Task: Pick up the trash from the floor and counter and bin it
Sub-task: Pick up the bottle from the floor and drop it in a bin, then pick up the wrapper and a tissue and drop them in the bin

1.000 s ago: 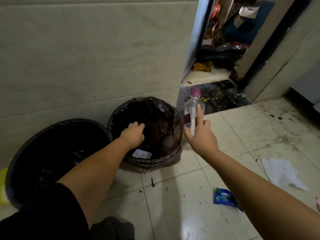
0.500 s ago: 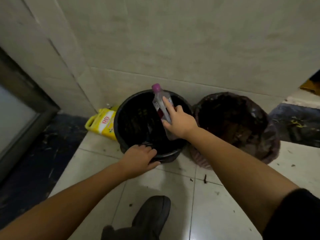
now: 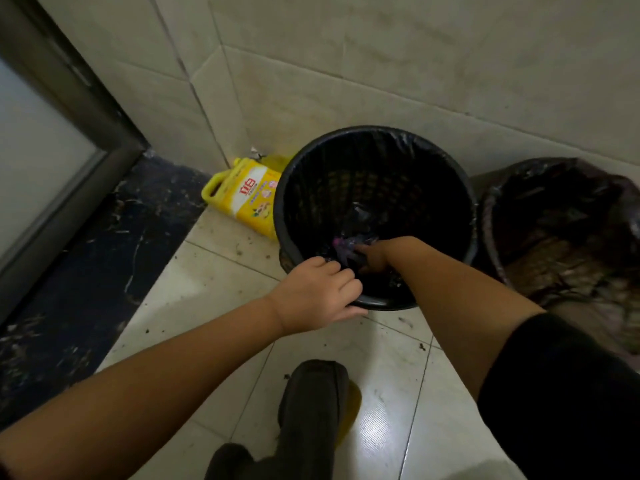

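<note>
A round black bin (image 3: 377, 133) with a dark liner stands on the tiled floor against the wall. My left hand (image 3: 318, 292) grips its near rim, fingers curled over the edge. My right hand (image 3: 375, 256) is lowered inside the bin near the front wall. It is closed around a clear plastic bottle (image 3: 341, 247) whose pink cap points left. The bottle is blurred and mostly hidden in the dark interior.
A second bin (image 3: 498, 202) lined with a brownish bag and holding waste stands right of the black one, touching it. A yellow jug (image 3: 247, 195) lies in the corner to the left. A dark floor strip (image 3: 86, 258) runs along a door frame (image 3: 72, 98). My shoe (image 3: 311, 403) is below.
My right hand has carried the bottle from above the black bin's rim down into it. My left hand stays on the near rim. The view has moved closer.
</note>
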The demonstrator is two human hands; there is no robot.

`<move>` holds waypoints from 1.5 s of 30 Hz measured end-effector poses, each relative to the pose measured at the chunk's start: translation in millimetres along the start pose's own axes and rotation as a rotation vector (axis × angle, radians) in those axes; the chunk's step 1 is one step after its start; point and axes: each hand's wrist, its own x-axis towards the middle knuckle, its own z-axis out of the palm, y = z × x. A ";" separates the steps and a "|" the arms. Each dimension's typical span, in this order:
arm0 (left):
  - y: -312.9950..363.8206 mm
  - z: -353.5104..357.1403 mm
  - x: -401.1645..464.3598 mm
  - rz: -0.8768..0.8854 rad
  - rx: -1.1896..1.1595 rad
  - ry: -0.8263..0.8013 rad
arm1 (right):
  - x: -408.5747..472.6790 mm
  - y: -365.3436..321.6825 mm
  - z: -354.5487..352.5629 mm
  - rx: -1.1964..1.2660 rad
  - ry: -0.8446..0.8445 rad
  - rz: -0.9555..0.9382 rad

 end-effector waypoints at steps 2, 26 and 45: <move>-0.5 -1.1 1.5 0.002 0.012 -0.052 | -9.9 3.9 -4.5 0.076 0.042 -0.018; 301.7 -103.7 297.0 0.550 -0.120 -0.277 | -461.1 287.1 272.8 0.738 0.885 0.708; 515.2 71.0 283.9 0.875 -0.099 -0.980 | -430.7 302.6 513.7 1.255 0.388 1.107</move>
